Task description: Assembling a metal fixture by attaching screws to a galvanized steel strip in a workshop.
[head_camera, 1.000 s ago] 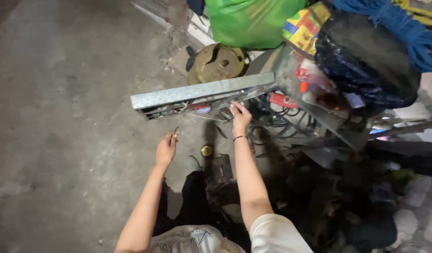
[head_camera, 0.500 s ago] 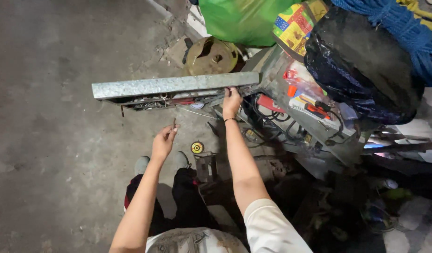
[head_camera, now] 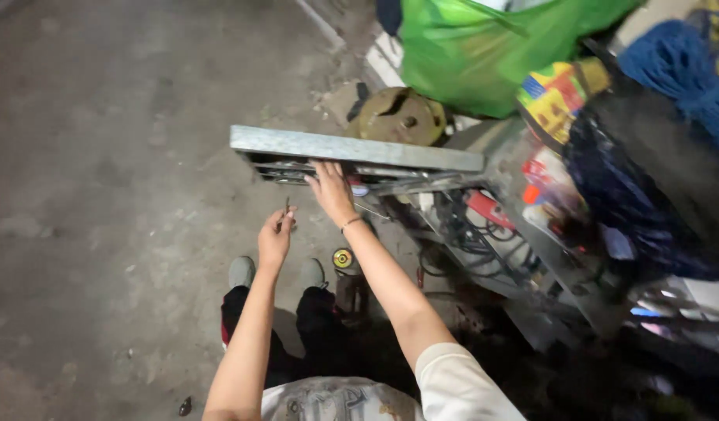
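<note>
Two bare hands work above a concrete floor (head_camera: 102, 195), near a long grey metal channel (head_camera: 351, 148) that serves as the landmark. Nearest the camera, grey shoes (head_camera: 242, 271) stand on the floor below the channel. A small yellow-centred disc (head_camera: 343, 259) lies just right of the shoes. The left hand (head_camera: 275, 238) is below the channel and apart from it; its fingers are pinched closed on a thin dark object (head_camera: 287, 207), too small to identify. The right hand (head_camera: 330, 191) reaches to the channel's underside, fingers spread open and touching it, with no grip visible. Cables (head_camera: 468, 234) hang below the channel's right end. Beyond the channel sit a round brass-coloured disc (head_camera: 398, 117) and a green bag (head_camera: 484, 47).
</note>
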